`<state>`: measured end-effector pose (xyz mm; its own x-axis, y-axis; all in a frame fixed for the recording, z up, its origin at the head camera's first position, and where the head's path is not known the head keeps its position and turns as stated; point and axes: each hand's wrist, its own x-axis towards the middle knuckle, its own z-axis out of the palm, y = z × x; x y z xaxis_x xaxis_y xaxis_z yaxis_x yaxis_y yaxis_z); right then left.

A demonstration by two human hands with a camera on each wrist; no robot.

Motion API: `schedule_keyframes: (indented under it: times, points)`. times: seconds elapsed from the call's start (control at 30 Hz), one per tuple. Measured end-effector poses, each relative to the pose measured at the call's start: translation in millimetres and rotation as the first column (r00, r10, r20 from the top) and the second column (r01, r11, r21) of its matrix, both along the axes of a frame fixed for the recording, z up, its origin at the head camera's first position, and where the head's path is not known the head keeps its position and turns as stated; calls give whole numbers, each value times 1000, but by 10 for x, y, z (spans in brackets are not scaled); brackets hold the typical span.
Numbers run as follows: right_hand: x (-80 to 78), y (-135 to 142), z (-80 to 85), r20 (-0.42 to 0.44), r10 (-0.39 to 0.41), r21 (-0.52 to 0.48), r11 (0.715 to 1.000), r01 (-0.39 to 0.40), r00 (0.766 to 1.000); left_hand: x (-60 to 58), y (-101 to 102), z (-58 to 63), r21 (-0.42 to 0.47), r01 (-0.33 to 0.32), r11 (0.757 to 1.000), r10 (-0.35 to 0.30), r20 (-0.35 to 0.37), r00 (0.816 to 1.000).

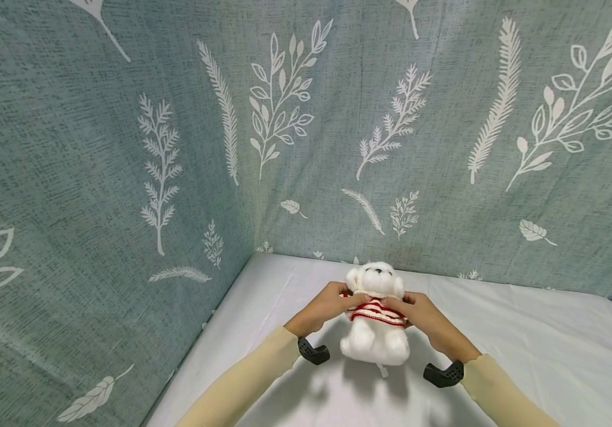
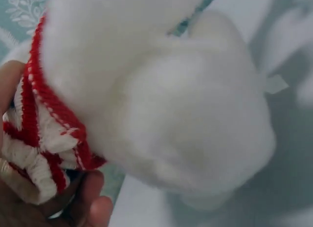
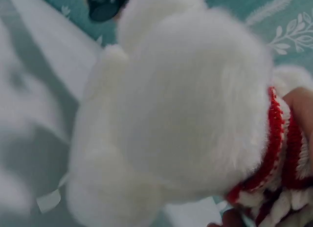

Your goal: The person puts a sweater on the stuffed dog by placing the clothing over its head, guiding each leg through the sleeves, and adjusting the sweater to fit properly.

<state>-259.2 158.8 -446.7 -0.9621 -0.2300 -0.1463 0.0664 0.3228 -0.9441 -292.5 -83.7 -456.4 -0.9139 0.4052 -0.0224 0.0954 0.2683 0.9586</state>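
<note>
A white plush toy (image 1: 374, 341) in a red-and-white striped knit sweater (image 1: 378, 312) is held up over the white-covered surface, its face turned upward. My left hand (image 1: 330, 303) grips it at the chest from the left side, thumb on the sweater front. From the other side my right hand (image 1: 422, 314) grips it the same way, its thumb close to the left one. In the left wrist view, curled fingers (image 2: 93, 192) hold the sweater's sleeve. The right wrist view shows the fluffy lower body (image 3: 190, 104) and a small white tag (image 3: 49, 201).
A white sheet (image 1: 498, 320) covers the surface beneath the toy. Green-blue fabric walls (image 1: 338, 130) with white leaf prints rise behind it and on the left. Black wrist devices (image 1: 443, 375) sit below each wrist, at the cream sleeves (image 1: 252, 373).
</note>
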Motion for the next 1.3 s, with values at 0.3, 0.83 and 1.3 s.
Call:
schedule_keyframes:
  times: [0.3, 0.83, 1.3]
  points:
    - [24, 54, -67, 101, 10, -5, 1000, -10, 995, 58, 83, -62, -30, 16, 999, -12, 109, 994]
    - [-43, 100, -268, 216, -49, -63, 996, 64, 975, -39, 224, -253, -53, -11, 999, 22, 203, 979]
    - [-48, 166, -402, 219, -32, -69, 996, 49, 975, -72, 300, -352, -95, -29, 995, 50, 222, 974]
